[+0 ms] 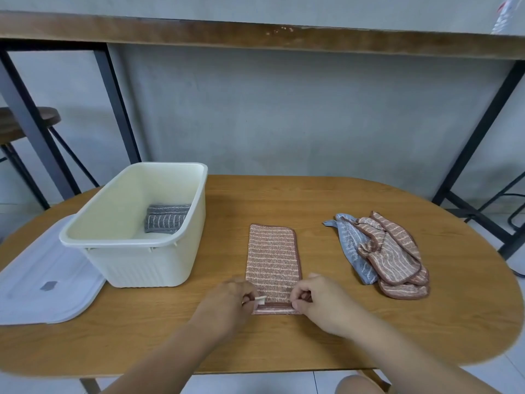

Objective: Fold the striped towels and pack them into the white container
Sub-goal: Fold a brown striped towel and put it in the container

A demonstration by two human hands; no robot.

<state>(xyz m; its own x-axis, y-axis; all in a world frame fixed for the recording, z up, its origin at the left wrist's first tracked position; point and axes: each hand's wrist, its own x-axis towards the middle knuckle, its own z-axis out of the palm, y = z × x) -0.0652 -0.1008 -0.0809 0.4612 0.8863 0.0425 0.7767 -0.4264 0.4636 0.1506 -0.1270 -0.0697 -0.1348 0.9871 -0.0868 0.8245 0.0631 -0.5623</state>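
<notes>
At the lower centre of the frame the fingers (295,297) of the right hand (318,301) curl in and pinch the near right corner of the pink striped towel (272,261), while the left hand (228,298) pinches the near left corner, next to a small pale tag (260,300) showing at its fingertips. Between the two hands the near edge looks turned up and over into a narrow lip, so I judge a fold or roll away from the person is starting. The cloth lies flat as a long strip on the desk (284,339), running up toward mid-frame, its bound brown edge visible along the right side. It looks light, soft and limp; it will likely sag wherever it is not supported, so the two near corners are the sensible places to hold, keeping the edge taut between them. Both forearms come in from the bottom of the frame and converge on the towel, wrists low near the desk. To the right, mid-frame, a loose pile of unfolded towels (380,251), pink and blue-grey striped, waits well apart. At left stands the white container (136,245), with one folded grey striped towel (166,218) in its far right corner, and the container's lid (42,280) lies beside it at the left edge.
</notes>
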